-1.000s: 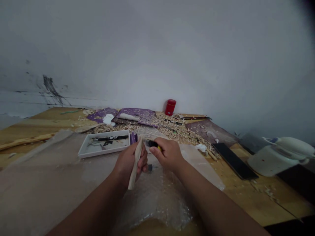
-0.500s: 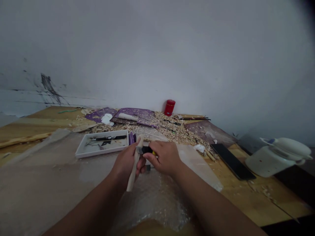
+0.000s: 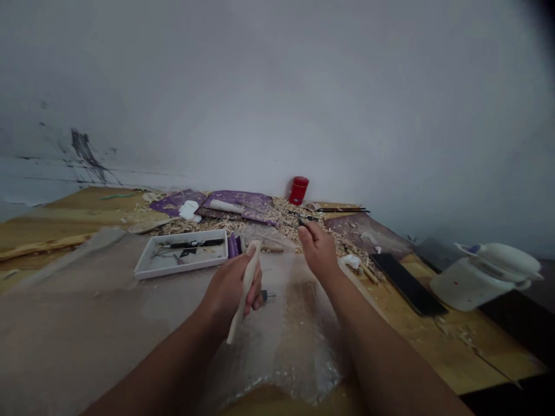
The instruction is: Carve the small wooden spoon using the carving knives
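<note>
My left hand (image 3: 229, 287) is shut around a pale carved wooden stick (image 3: 245, 294), which slants down from the grip towards me. My right hand (image 3: 318, 249) is raised apart from the stick, above the wood shavings. Its fingers are closed on a small dark tool (image 3: 301, 221), and only the tip shows. The rest of that tool is hidden by the fingers. A small dark tool with a metal tip (image 3: 264, 296) lies on the bubble wrap (image 3: 299, 341) just right of my left hand.
A white tray (image 3: 150, 266) holds black tools. Wood shavings (image 3: 264, 216) spread over purple sheets (image 3: 238, 200) at the back. A red canister (image 3: 299, 190) stands by the wall. A black strip (image 3: 405, 284) and a white appliance (image 3: 477, 283) sit on the wooden table (image 3: 455, 346) at right.
My right hand has moved up and to the right, away from the wooden stick, and its black-and-yellow handle no longer shows. My left hand still holds the stick in nearly the same place.
</note>
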### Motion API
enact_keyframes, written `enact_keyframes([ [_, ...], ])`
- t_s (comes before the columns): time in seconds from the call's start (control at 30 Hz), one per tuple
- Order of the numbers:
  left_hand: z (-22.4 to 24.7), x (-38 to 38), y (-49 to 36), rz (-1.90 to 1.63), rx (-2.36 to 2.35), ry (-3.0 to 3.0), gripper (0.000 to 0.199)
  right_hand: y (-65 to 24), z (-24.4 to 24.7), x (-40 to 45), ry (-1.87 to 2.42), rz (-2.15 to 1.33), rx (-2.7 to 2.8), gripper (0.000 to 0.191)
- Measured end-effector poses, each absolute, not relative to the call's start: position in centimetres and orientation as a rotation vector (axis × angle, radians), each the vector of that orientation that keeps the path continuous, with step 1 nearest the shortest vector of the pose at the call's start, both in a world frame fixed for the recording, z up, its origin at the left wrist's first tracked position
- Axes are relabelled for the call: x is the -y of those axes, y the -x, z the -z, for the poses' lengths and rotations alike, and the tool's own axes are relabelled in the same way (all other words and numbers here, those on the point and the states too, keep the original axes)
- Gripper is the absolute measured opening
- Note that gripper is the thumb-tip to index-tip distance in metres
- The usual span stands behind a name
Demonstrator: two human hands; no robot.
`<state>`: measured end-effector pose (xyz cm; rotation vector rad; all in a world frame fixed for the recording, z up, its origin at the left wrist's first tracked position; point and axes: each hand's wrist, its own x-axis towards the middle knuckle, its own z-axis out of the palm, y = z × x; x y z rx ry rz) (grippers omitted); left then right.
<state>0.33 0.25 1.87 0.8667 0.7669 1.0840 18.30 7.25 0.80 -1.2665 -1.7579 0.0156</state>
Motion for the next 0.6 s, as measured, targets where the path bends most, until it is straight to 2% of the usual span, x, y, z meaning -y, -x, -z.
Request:
enact_keyframes([
  [0.33,-1.5,-1.0,0.3,-1.093,-0.829,-0.904,0.04,-14.4,-0.7,-3.7,1.061,0.054,2.175,0.038],
  [0.6,-1.2,-1.0,0.2,-1.11,-0.889,-0.836,0.03,-13.6,-0.7,-3.2,1.02,0.175,2.262,0.042],
])
